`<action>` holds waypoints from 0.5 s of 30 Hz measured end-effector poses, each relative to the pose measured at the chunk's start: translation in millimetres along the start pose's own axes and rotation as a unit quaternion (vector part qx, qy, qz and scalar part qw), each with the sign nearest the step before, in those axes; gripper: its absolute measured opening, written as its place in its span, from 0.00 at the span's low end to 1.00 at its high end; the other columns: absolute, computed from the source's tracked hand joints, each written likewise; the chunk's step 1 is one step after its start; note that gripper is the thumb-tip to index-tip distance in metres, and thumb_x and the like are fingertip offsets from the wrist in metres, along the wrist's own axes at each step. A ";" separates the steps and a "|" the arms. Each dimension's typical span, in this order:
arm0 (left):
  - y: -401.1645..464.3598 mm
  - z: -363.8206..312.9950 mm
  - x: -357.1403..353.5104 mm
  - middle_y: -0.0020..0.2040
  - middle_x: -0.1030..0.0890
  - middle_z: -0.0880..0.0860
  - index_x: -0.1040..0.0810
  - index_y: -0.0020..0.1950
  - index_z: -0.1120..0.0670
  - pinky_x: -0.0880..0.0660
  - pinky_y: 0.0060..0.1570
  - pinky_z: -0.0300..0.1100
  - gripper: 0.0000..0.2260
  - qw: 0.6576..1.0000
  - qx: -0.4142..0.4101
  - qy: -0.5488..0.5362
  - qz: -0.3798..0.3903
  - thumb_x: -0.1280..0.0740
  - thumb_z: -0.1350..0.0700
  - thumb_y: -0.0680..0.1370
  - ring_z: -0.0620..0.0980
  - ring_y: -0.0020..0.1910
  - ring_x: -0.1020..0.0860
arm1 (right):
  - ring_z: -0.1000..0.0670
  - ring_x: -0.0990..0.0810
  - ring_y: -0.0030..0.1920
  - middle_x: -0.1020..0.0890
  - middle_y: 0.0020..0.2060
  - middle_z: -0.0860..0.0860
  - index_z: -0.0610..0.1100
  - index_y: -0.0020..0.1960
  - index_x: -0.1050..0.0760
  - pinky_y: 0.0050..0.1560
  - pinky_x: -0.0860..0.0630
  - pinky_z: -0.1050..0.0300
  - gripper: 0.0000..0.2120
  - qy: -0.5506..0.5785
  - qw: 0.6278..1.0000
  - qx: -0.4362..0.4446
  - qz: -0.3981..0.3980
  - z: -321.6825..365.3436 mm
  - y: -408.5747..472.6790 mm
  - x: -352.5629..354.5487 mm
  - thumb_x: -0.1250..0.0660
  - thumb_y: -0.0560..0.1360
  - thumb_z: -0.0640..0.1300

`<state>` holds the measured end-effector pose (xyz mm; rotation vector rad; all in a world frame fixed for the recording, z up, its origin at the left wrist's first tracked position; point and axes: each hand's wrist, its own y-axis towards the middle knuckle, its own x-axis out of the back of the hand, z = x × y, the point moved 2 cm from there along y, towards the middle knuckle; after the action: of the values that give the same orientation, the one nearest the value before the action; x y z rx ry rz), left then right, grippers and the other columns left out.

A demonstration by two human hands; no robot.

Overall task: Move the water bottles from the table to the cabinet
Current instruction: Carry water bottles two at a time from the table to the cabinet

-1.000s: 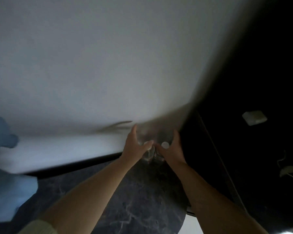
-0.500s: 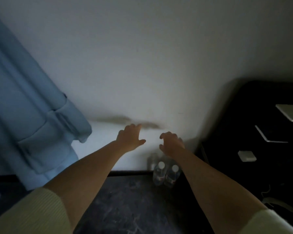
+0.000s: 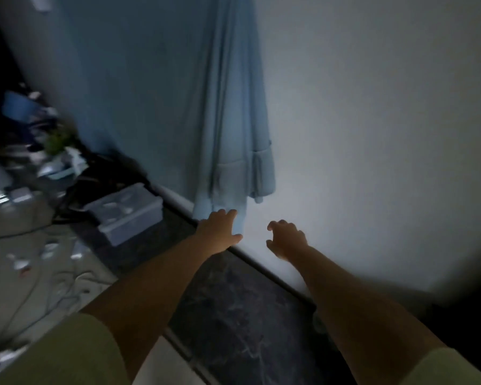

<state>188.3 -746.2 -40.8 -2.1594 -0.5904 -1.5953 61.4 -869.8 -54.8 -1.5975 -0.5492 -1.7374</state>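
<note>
Hands empty: left hand [image 3: 220,232] extended with fingers [image 3: 229,215] straight and released, right hand [image 3: 286,240] with fingers [image 3: 275,225] loosely curled, grasping nothing. Both hover over the dark marbled surface [image 3: 233,315] beside the white wall [image 3: 372,134]. No water bottles are visible in this view; their location cannot be told. Blue hanging cloth [image 3: 228,120] sits just beyond the left hand. A clear storage box [image 3: 128,212] and loose cables [image 3: 53,284] lie to the left. Risks, as judged: poor lighting and clutter could cause a fumbled grasp or a snagged cable when returning for more bottles.
</note>
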 end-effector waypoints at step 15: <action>-327.3 269.3 114.7 0.67 0.30 0.56 0.36 0.71 0.50 0.33 0.64 0.51 0.26 0.913 0.384 -0.013 -0.136 0.35 0.44 0.76 0.56 0.68 0.32 | 0.41 0.33 0.70 0.31 0.70 0.43 0.46 0.72 0.36 0.69 0.33 0.45 0.22 -0.019 0.934 0.353 0.057 389.2 -119.6 -28.0 0.41 0.79 0.48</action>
<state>253.7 -315.6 14.8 -1.5407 -1.3160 -1.1548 237.8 -504.9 -6.7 -1.1156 -0.9509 -1.2158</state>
